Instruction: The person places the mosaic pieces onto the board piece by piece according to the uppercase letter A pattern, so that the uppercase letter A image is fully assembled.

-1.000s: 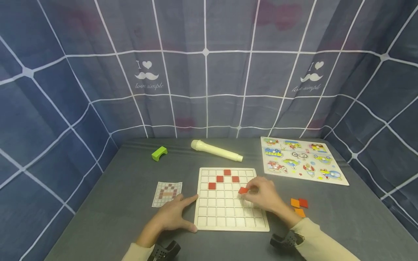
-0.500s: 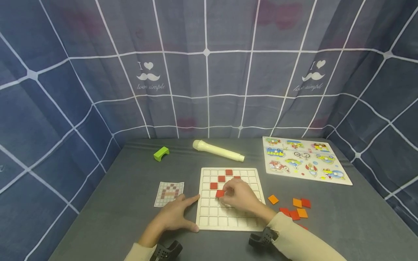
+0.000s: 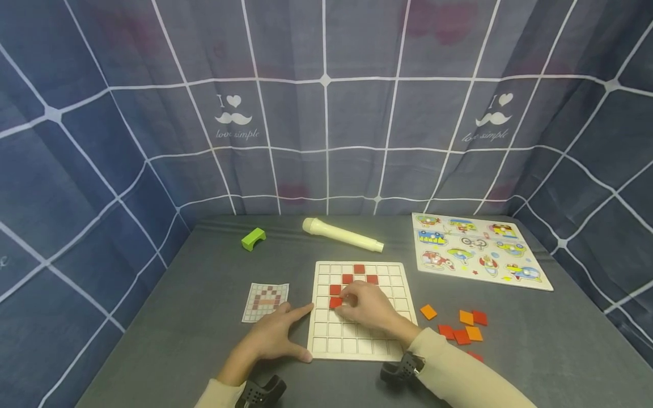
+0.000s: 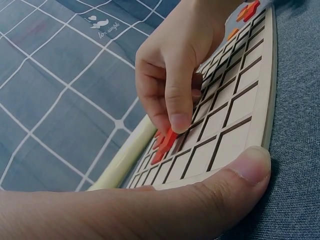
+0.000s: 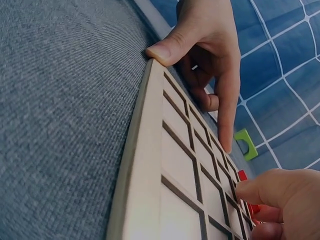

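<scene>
A pale wooden grid board lies in the middle of the table. My right hand pinches a red square tile between thumb and fingertips, at a cell near the board's left side. In the left wrist view, that tile is low over or at its cell; I cannot tell whether it sits flat. Several red tiles lie in the upper cells in a slanting pattern. My left hand rests with thumb and index finger spread against the board's left edge, the thumb at the near corner.
A printed pattern card lies left of the board. Loose red and orange tiles lie to the right. Behind are a green arch block, a cream toy microphone and a picture puzzle board. Checked cloth encloses the table.
My right hand has moved left across the board with the red tile, to just below the leftmost red tile. The left hand keeps its place at the edge.
</scene>
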Available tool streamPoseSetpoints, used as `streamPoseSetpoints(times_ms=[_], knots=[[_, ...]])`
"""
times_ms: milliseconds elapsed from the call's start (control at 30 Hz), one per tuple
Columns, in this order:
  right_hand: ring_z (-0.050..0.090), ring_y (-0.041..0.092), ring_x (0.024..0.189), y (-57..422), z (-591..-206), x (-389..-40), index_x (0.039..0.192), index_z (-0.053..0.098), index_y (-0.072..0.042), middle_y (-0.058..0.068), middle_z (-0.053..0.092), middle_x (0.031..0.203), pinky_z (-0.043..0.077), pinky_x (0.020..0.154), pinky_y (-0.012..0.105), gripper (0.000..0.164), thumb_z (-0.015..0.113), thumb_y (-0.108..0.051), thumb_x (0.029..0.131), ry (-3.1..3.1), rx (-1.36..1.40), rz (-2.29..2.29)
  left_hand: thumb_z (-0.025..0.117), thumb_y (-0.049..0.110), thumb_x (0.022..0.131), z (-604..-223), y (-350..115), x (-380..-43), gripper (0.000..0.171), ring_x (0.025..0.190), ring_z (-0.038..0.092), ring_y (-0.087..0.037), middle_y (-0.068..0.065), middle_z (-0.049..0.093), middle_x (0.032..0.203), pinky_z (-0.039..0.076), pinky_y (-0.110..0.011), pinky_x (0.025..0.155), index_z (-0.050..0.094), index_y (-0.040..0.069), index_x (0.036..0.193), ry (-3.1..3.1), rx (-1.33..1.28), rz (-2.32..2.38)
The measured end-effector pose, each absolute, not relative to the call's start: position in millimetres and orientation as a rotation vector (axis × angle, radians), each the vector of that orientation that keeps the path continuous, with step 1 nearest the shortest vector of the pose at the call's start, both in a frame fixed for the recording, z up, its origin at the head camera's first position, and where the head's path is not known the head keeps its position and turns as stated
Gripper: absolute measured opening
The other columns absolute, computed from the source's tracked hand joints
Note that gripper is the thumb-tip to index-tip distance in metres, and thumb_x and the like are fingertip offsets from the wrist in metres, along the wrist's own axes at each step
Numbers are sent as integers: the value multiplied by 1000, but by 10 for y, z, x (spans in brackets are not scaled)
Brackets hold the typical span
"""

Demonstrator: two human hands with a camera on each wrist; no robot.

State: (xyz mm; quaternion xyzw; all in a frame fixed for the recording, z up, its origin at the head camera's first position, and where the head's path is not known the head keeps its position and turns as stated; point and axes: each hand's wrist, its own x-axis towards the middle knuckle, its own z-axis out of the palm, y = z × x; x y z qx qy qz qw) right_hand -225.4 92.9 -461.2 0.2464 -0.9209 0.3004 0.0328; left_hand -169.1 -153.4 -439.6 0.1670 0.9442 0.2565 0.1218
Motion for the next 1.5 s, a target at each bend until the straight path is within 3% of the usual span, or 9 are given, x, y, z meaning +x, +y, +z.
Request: streamPoseSetpoints(times_ms=[333,1500], knots=[[43,2,62,912,-4596,-2255,99,75,-15,-11,54,71,36,56,20,22,76,-27,81,-2828,772,916,91,51,56,-4396,-1520,-1689,101,76,44,-18,-5,50,97,36,-32,64,51,22,144,2742,459,757],[44,2,62,903,-4627,-2273,104,75,-15,-12,52,68,38,58,20,26,77,-28,82,-2849,736,935,90,51,57,-4400,-1526,-1694,101,75,44,-18,-4,50,97,36,-31,64,51,21,145,2745,476,748]])
